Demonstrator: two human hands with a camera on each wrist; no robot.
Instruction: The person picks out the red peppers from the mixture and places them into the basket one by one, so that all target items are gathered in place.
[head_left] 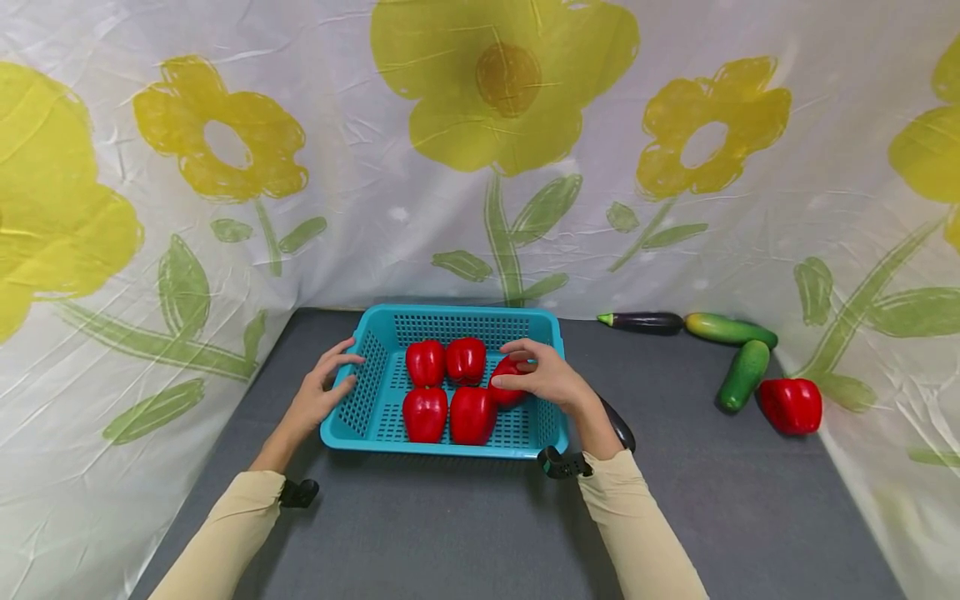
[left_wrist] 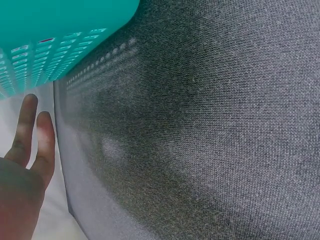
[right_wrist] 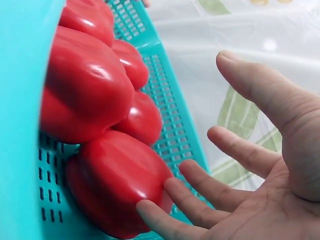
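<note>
A blue plastic basket [head_left: 442,450] with slotted walls stands on the dark table, holding several red bell peppers [head_left: 425,414]. At its left rim is my left hand [head_left: 318,396], fingers spread and slightly bent; the left wrist view shows two fingers [left_wrist: 45,145] just below the basket wall. My right hand [head_left: 553,379] is over the basket's right side, above the rightmost bell pepper [head_left: 506,393]. Seen from the right wrist, the fingers are loosely extended, with two fingertips [right_wrist: 146,207] right at that pepper [right_wrist: 120,175] and the thumb well apart from it.
Behind my right wrist, a dark eggplant [head_left: 617,423] lies partly hidden beside the basket. Farther right are another eggplant [head_left: 643,322], a yellow-green zucchini [head_left: 727,329], a green cucumber [head_left: 743,377] and a red bell pepper [head_left: 791,406]. A flower-printed white curtain [head_left: 360,233] borders the table.
</note>
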